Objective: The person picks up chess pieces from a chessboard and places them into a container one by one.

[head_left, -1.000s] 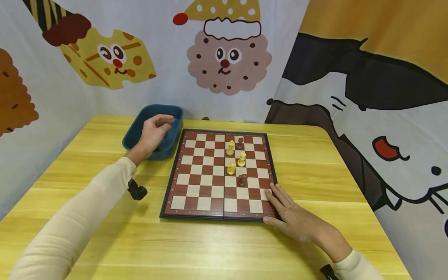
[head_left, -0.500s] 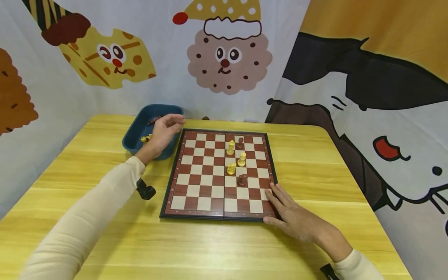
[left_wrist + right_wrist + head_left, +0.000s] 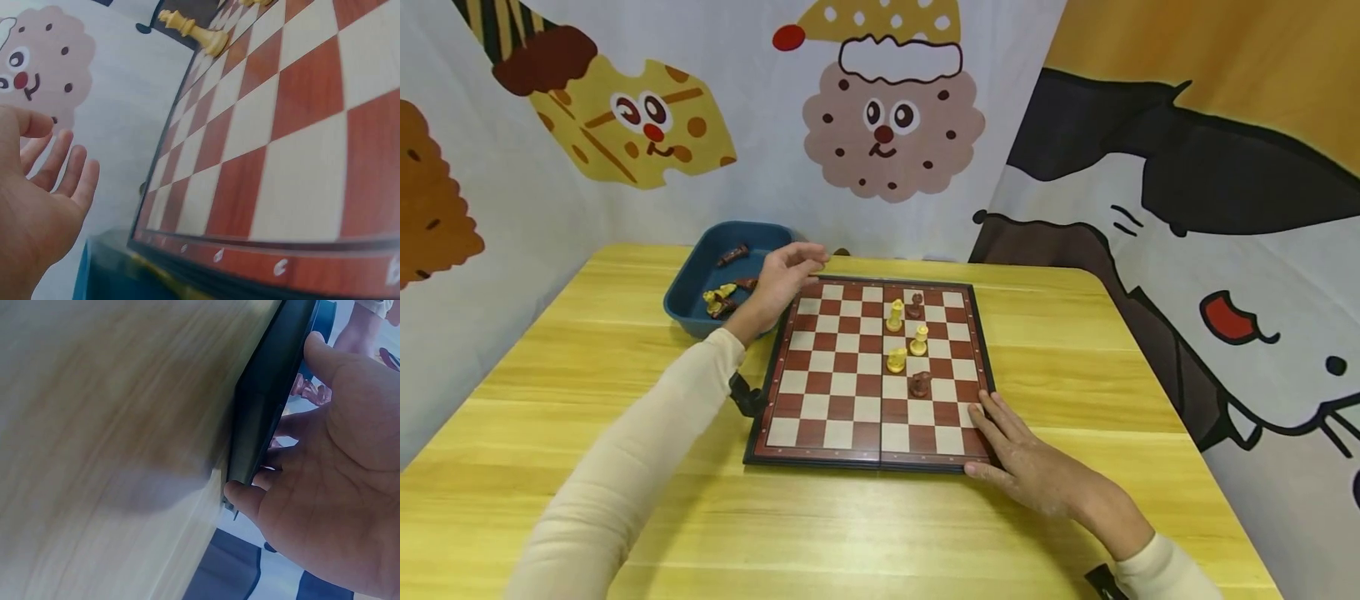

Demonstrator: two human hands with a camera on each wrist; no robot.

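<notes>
My left hand (image 3: 786, 279) is over the far left corner of the chessboard (image 3: 838, 362), beside the blue bin. Its fingers are relaxed, and in the left wrist view the hand (image 3: 47, 200) shows nothing in its grasp. My right hand (image 3: 1030, 458) rests against the board's near right corner with fingers fairly straight. In the right wrist view its fingers touch the board's dark side (image 3: 269, 394). Chess pieces stand on the right half: a pale king or queen (image 3: 919, 341), a pale knight (image 3: 896, 360), another pale piece (image 3: 894, 317), a brown knight (image 3: 920, 384) and another brown piece (image 3: 914, 306).
At the back left, touching or close to the board, stands the blue bin (image 3: 679, 304), with several brown and yellow chess pieces (image 3: 718, 298) lying inside. The wooden table (image 3: 820, 533) runs back to a cartoon-printed cloth (image 3: 760, 150).
My left hand has moved right from above the bin to the board's far left corner, uncovering the pieces in the bin. My right hand and the standing pieces have stayed put.
</notes>
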